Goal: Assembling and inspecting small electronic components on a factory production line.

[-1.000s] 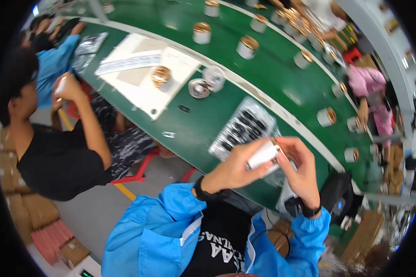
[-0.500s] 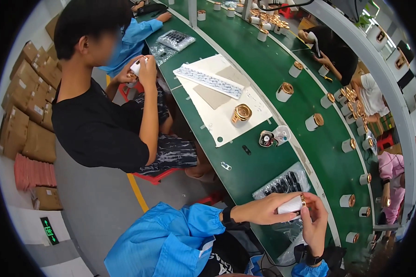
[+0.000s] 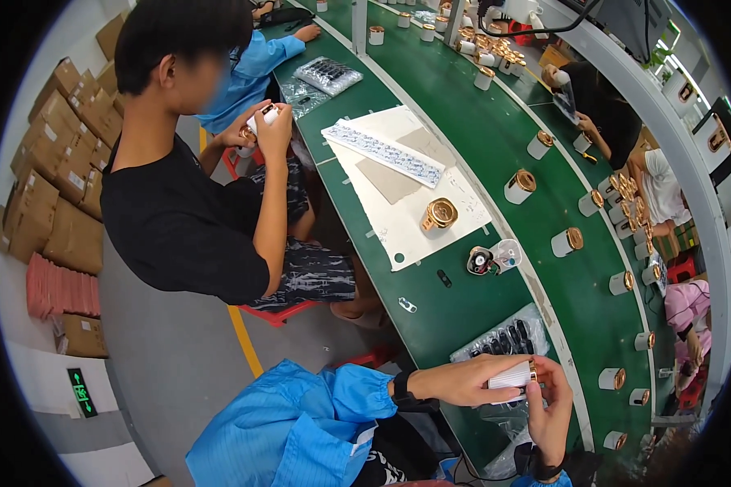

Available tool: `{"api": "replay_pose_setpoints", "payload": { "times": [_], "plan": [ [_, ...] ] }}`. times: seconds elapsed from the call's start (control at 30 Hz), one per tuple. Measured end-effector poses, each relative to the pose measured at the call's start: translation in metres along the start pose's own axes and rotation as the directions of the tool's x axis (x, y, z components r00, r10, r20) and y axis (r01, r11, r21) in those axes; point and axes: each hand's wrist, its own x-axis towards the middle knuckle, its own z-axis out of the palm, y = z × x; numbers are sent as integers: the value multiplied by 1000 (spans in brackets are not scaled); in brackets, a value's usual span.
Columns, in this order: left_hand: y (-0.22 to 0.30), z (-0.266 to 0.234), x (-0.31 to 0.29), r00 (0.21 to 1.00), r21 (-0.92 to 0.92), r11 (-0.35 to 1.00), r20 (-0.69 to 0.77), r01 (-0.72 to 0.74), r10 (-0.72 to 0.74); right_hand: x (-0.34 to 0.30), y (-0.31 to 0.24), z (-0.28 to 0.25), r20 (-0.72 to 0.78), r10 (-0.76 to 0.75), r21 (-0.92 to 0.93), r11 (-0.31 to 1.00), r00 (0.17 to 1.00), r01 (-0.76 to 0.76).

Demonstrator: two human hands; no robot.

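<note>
Both my hands hold a small white ribbed cylinder with a gold-coloured rim (image 3: pixel 511 376) over the near part of the green bench. My left hand (image 3: pixel 456 380) grips its left end and side. At the gold end, the fingers and thumb of my right hand (image 3: pixel 551 410) are closed around the rim. My fingers cover part of the body. Just beyond my hands lies a clear plastic bag of black parts (image 3: pixel 508 334). Farther up the bench are a small black oblong part (image 3: pixel 444 278), a small white part (image 3: pixel 407 305) and an opened round unit with wires (image 3: pixel 481 260).
A white sheet (image 3: pixel 374 215) bears a patterned strip (image 3: pixel 386 152) and a gold-topped unit (image 3: pixel 439 214). On the right, a green conveyor (image 3: pixel 544 203) carries several white-and-gold units. A co-worker (image 3: pixel 191 219) sits at left, handling a similar unit. Cartons (image 3: pixel 69 219) are stacked behind.
My view has shifted, so the bench sits lower and farther right. The conveyor units have slid slightly nearer. The cylinder stays in both hands; a dark slot on its side no longer shows.
</note>
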Motion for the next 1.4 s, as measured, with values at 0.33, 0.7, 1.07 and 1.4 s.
{"api": "replay_pose_setpoints", "payload": {
  "times": [0.33,0.7,1.07,1.4],
  "plan": [
    [6,0,1,1000,38,999,24,-5,4,-5,0,-5,64,54,-6,999,996,-54],
    [-10,14,2,1000,65,998,23,-22,20,-15,12,-9,29,38,-20,999,999,-37],
    [-20,18,3,992,25,999,113,47,-49,-20,20,-15,67,100,-9,995,993,-99],
    [-6,22,6,993,-255,960,10,113,-114,-29,43,-67,-303,-11,-68,998,953,-10]
  ]
}}
